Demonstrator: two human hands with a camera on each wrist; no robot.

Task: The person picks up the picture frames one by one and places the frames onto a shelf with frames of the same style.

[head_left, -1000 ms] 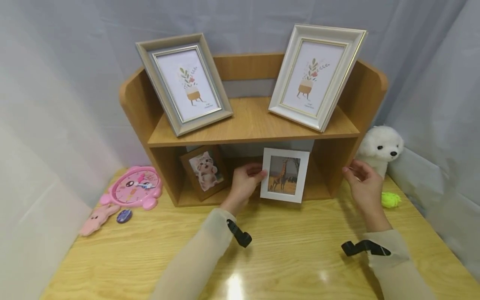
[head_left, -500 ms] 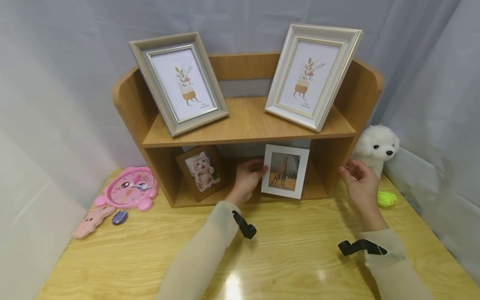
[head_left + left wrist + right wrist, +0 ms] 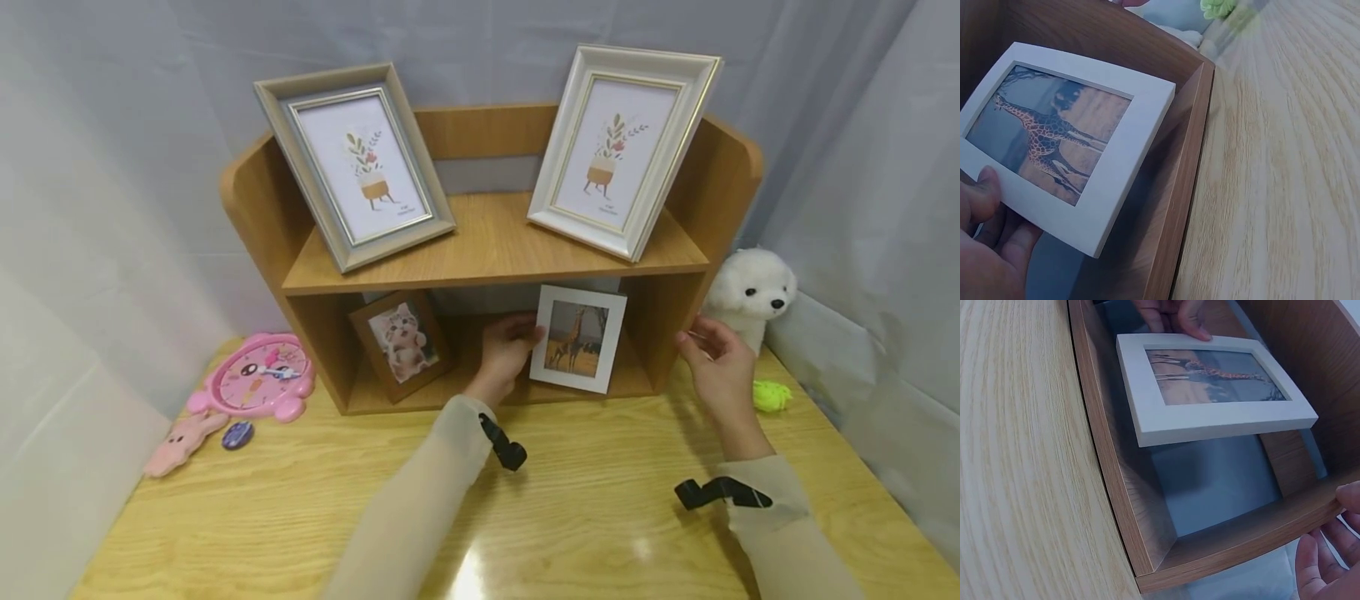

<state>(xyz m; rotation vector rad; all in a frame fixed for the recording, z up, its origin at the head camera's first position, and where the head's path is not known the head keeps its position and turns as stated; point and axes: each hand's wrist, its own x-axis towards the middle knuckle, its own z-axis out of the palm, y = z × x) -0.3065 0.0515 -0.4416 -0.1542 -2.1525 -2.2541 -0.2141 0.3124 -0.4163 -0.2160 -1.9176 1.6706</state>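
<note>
In the head view my left hand (image 3: 504, 354) pinches the left edge of a white photo frame (image 3: 579, 339) with a giraffe picture. The thumb lies on the front; the other fingers go behind. The frame is in the lower compartment of the wooden shelf (image 3: 491, 242), tilted, and in the right wrist view its lower edge appears raised off the shelf floor. My right hand (image 3: 722, 379) holds the shelf's right side panel at its front edge, thumb on the edge and curled fingers (image 3: 1335, 540) outside. A brown frame (image 3: 402, 343) with a kitten picture leans in the lower left.
On the upper level stand a beige-grey frame (image 3: 300, 125) and a white-gold frame (image 3: 555, 179). Left of the shelf lie a pink clock (image 3: 262, 375), a pink bunny toy (image 3: 180, 446) and a small blue object (image 3: 237, 435). A white plush dog (image 3: 750, 287) and a green fuzzy ball (image 3: 771, 396) are right.
My left hand has carried the giraffe frame to the right and farther into the lower compartment. The right hand keeps its place on the side panel. The head view has shifted slightly.
</note>
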